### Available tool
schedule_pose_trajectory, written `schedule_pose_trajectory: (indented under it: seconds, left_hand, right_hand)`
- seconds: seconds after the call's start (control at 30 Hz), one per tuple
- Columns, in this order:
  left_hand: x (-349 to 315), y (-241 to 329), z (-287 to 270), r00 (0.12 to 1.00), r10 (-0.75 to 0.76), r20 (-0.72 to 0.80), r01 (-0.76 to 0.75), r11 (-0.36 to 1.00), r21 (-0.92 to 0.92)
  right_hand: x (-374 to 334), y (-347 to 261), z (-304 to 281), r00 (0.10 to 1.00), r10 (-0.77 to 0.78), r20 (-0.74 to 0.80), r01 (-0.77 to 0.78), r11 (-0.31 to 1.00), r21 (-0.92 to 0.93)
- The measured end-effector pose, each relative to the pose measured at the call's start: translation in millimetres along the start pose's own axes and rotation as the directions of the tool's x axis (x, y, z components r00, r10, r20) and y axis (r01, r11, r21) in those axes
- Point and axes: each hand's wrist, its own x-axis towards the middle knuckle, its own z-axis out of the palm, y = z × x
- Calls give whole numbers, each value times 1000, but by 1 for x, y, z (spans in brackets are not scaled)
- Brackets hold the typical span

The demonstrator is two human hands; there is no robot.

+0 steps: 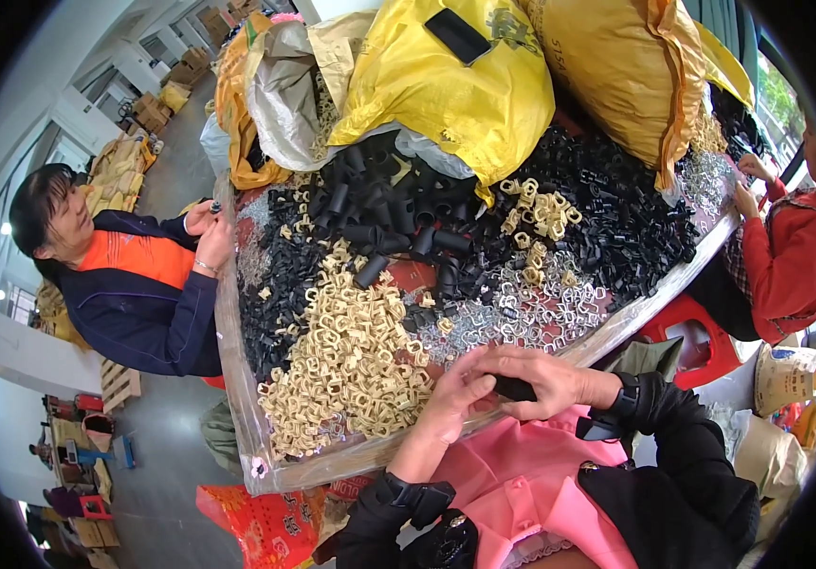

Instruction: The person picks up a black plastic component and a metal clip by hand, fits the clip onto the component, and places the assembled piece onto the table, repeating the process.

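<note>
A dark black part (514, 388), its kind not clear from here, sits between my two hands near the front edge of the table. My right hand (550, 379) is closed over it with the fingers bent. My left hand (452, 396) meets it from the left, thumb and fingers pressed together at the tips; what they pinch is hidden. Just beyond my hands lie loose silver metal clips (552, 313). To their left spreads a big heap of cream-coloured buckle-like pieces (351, 341). Black plastic tubes (384, 213) are piled further back.
A wooden rim (322, 467) borders the table. Large yellow sacks (460, 95) stand at the back, one with a phone (457, 36) on it. Small black parts (607, 209) cover the right side. Co-workers sit left (133, 275) and right (787, 247), a red stool (697, 337) near the right one.
</note>
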Motion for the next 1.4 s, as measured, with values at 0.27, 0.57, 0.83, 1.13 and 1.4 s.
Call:
schedule_pose_trajectory:
  seconds: [0.27, 0.57, 0.83, 1.13, 1.4]
  left_hand:
    - [29, -1, 17, 989, 148, 9, -144, 973, -180]
    - [45, -6, 52, 961, 220, 168, -273, 856, 439]
    - [89, 29, 28, 888, 432, 159, -211, 75, 975]
    - [118, 46, -14, 803, 589, 97, 161, -370, 915]
    - [81, 58, -60, 724, 681, 114, 168, -333, 928]
  right_hand:
    - [-8, -10, 7, 983, 3, -182, 16, 995, 103]
    - [-66, -3, -42, 940, 287, 186, -308, 946, 97]
    - [-183, -23, -69, 744, 611, 269, -490, 773, -402]
    - [-114, 2, -67, 875, 479, -67, -484, 863, -147]
    - [-37, 59, -54, 942, 234, -240, -318, 852, -417]
